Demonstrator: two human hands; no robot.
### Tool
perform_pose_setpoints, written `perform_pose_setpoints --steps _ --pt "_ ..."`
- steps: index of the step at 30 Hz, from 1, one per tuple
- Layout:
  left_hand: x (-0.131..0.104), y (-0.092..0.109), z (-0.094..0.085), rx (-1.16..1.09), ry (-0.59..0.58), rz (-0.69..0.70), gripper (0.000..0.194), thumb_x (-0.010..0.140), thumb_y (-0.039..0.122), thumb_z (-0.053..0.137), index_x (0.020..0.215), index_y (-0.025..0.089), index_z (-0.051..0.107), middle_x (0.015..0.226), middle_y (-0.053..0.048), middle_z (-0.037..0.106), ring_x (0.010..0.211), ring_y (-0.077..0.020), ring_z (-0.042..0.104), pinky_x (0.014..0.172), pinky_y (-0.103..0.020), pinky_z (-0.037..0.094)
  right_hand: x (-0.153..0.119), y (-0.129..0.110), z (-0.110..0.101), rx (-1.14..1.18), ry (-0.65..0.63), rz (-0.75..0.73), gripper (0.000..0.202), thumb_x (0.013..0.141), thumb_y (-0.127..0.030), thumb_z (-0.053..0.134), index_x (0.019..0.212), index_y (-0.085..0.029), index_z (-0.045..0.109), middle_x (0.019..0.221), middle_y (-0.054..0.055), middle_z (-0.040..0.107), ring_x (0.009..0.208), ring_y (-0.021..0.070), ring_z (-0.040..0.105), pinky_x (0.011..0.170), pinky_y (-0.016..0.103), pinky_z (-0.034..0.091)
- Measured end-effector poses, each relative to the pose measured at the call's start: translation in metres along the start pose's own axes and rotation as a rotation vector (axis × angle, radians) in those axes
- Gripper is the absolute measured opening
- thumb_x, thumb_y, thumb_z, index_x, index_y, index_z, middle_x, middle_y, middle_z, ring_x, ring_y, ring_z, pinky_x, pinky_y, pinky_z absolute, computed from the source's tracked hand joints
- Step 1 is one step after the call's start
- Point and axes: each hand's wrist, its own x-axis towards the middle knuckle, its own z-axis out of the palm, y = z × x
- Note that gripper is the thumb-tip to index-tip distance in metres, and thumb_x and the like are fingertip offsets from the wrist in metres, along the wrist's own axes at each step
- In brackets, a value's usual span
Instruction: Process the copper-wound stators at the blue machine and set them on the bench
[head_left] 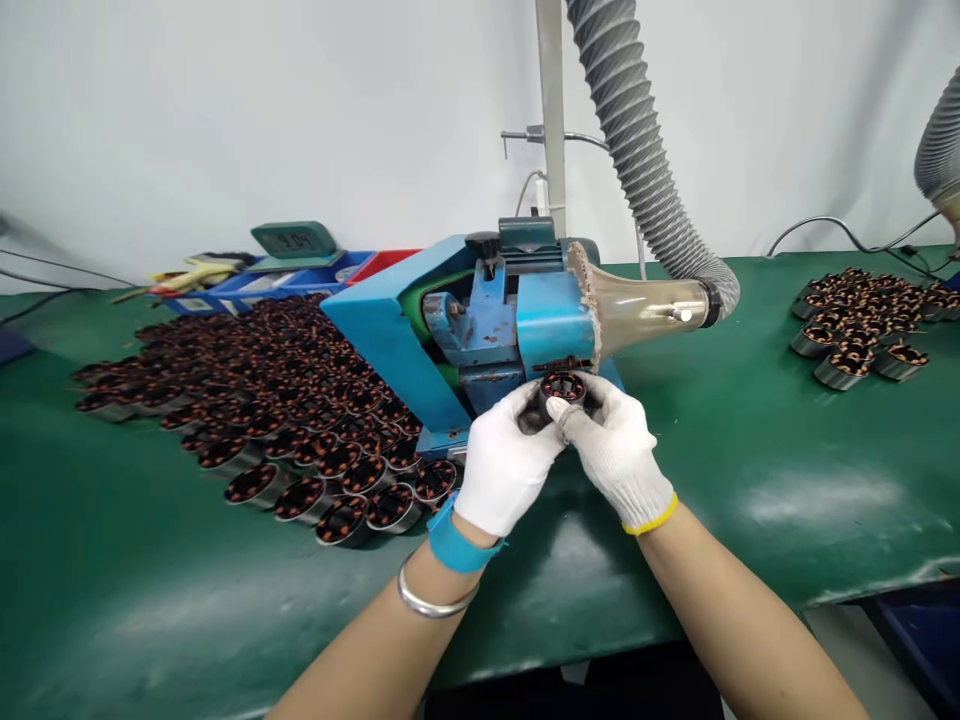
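Both my hands, in white knit gloves, hold one motor stator (564, 388), a short dark ring with copper windings inside. My left hand (510, 460) grips its left side, fingers curled round it. On the other side my right hand (611, 440) is closed on it, the thumb lying over the near rim. The stator is right at the front of a blue belt-driven machine (555, 310), just below a small dark fitting; whether it touches the machine I cannot tell. The far fingertips are partly hidden behind the stator.
A large group of stators (300, 400) covers the green table (750, 480) on the left. A smaller group (862, 310) stands at the right. Behind the left group are blue bins (277, 285) and a digital display (294, 242). A grey hose (637, 130) joins the machine's clear funnel (645, 312).
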Motion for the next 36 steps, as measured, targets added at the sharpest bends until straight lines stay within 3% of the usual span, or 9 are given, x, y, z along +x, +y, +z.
perform_pose_setpoints --steps 12,16,21,24,27,30,32,36 --pt "0.002 -0.003 0.002 0.01 -0.015 0.01 0.042 0.064 0.024 0.077 0.105 0.016 0.067 0.103 -0.007 0.073 0.097 -0.026 0.067 0.089 -0.037 0.053 -0.002 0.008 0.002 0.074 0.042 -0.017 0.037 0.074 -0.036 0.067 0.105 -0.016 0.063 0.101 0.007 0.071 0.096 0.0241 0.066 0.089 0.037 0.055" --pt "-0.01 -0.005 0.0 -0.04 0.031 0.015 0.045 0.058 0.018 0.078 0.101 0.018 0.064 0.099 -0.007 0.072 0.093 -0.0249 0.067 0.087 -0.037 0.053 -0.009 0.013 -0.006 0.023 -0.048 -0.046 0.043 0.073 -0.034 0.068 0.112 -0.017 0.06 0.108 0.009 0.067 0.102 0.0256 0.064 0.092 0.04 0.053" --pt "-0.02 -0.006 -0.005 -0.159 0.008 -0.004 0.057 0.05 0.008 0.078 0.1 0.02 0.055 0.098 -0.005 0.07 0.089 -0.0233 0.068 0.081 -0.034 0.054 -0.013 0.007 -0.021 -0.23 -0.273 -0.331 0.049 0.075 -0.032 0.07 0.122 -0.021 0.058 0.124 0.01 0.057 0.117 0.0275 0.055 0.103 0.044 0.044" --pt "-0.018 -0.008 -0.008 -0.14 -0.019 -0.03 0.056 0.049 0.007 0.077 0.098 0.02 0.051 0.096 -0.004 0.068 0.087 -0.0214 0.068 0.077 -0.031 0.054 -0.014 -0.001 -0.026 -0.318 -0.279 -0.476 0.047 0.077 -0.027 0.067 0.123 -0.023 0.056 0.13 0.011 0.052 0.124 0.0288 0.048 0.106 0.046 0.04" --pt "-0.016 -0.01 -0.009 -0.088 -0.032 -0.03 0.052 0.053 0.012 0.076 0.096 0.02 0.048 0.093 -0.003 0.066 0.084 -0.0197 0.067 0.074 -0.031 0.054 -0.018 -0.006 -0.026 -0.32 -0.257 -0.502 0.038 0.078 -0.021 0.064 0.116 -0.024 0.061 0.128 0.011 0.053 0.121 0.0277 0.051 0.102 0.045 0.043" --pt "-0.015 -0.009 -0.008 -0.06 0.003 -0.018 0.052 0.054 0.017 0.076 0.096 0.019 0.047 0.092 -0.003 0.064 0.084 -0.0196 0.067 0.075 -0.033 0.054 -0.019 -0.004 -0.022 -0.247 -0.153 -0.422 0.017 0.08 -0.018 0.062 0.095 -0.022 0.068 0.118 0.009 0.059 0.108 0.0244 0.058 0.093 0.04 0.048" --pt "-0.013 -0.009 -0.007 -0.057 0.065 -0.029 0.053 0.054 0.02 0.077 0.096 0.019 0.045 0.09 -0.003 0.064 0.082 -0.0199 0.067 0.076 -0.035 0.054 -0.016 0.001 -0.019 -0.045 -0.02 -0.249 0.007 0.082 -0.022 0.061 0.084 -0.021 0.067 0.105 0.007 0.063 0.092 0.0203 0.062 0.083 0.037 0.052" --pt "-0.011 -0.012 -0.005 -0.03 0.166 -0.018 0.052 0.055 0.023 0.075 0.098 0.019 0.044 0.091 -0.003 0.064 0.085 -0.0202 0.066 0.081 -0.038 0.054 -0.009 0.013 -0.011 0.448 0.203 0.076 0.015 0.075 -0.033 0.066 0.082 -0.021 0.062 0.084 0.002 0.064 0.07 0.0146 0.06 0.071 0.033 0.052"
